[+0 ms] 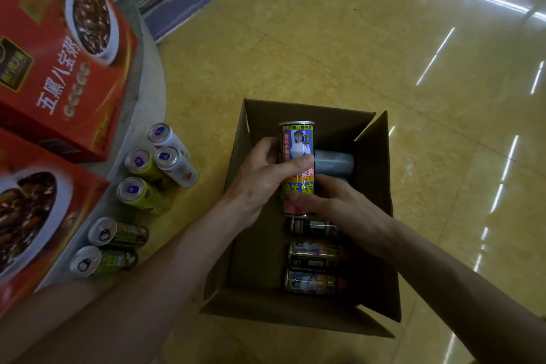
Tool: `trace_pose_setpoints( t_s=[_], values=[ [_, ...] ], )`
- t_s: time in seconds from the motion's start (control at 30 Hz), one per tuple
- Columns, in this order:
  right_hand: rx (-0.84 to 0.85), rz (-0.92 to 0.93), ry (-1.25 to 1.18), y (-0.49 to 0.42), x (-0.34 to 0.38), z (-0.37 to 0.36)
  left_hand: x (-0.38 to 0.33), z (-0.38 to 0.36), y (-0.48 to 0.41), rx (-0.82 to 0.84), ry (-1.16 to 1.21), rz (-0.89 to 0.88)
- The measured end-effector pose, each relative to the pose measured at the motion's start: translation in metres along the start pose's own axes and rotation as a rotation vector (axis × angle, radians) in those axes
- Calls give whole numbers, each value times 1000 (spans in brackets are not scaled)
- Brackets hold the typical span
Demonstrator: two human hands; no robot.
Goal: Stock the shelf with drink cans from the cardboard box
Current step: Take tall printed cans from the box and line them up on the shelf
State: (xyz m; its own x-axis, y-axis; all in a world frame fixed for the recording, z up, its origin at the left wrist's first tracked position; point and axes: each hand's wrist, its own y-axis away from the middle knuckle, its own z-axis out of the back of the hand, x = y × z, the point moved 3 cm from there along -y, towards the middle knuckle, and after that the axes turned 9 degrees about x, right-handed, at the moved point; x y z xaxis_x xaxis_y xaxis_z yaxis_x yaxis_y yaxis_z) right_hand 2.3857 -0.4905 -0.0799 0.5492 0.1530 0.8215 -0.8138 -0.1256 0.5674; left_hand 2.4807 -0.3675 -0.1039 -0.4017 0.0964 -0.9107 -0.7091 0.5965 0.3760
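Observation:
An open cardboard box point(375, 216) stands on the floor in front of me. Over it both hands hold one tall drink can point(297, 142) with a colourful printed label. My left hand point(266, 177) wraps its upper half from the left, thumb across the label. My right hand point(339, 204) grips its lower end from the right. Inside the box lie three dark cans point(317, 254) on their sides, and pale blue-grey cans point(335, 161) sit further back.
Several cans stand or lie on the floor at the left: white and yellow ones point(159, 162) upright, two dark ones point(115, 245) on their sides. Red cartons point(59, 74) sit on a grey curved base point(147, 91). Glossy yellow floor tiles point(413, 68) stretch to the right.

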Motion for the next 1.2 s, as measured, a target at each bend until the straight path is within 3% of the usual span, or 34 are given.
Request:
trace_pose_setpoints(
  t_s=[0.47, 0.83, 1.0, 1.2],
  values=[
    [3, -117, -59, 13, 11, -10, -15, -19, 38, -32, -6, 106],
    [89, -179, -69, 93, 39, -54, -37, -39, 138, -171, -63, 352],
    [136, -215, -82, 168, 67, -64, -89, -64, 201, -132, -50, 419],
    [176, -168, -17, 256, 172, -57, -216, -92, 264, -119, -54, 377]
  ],
)
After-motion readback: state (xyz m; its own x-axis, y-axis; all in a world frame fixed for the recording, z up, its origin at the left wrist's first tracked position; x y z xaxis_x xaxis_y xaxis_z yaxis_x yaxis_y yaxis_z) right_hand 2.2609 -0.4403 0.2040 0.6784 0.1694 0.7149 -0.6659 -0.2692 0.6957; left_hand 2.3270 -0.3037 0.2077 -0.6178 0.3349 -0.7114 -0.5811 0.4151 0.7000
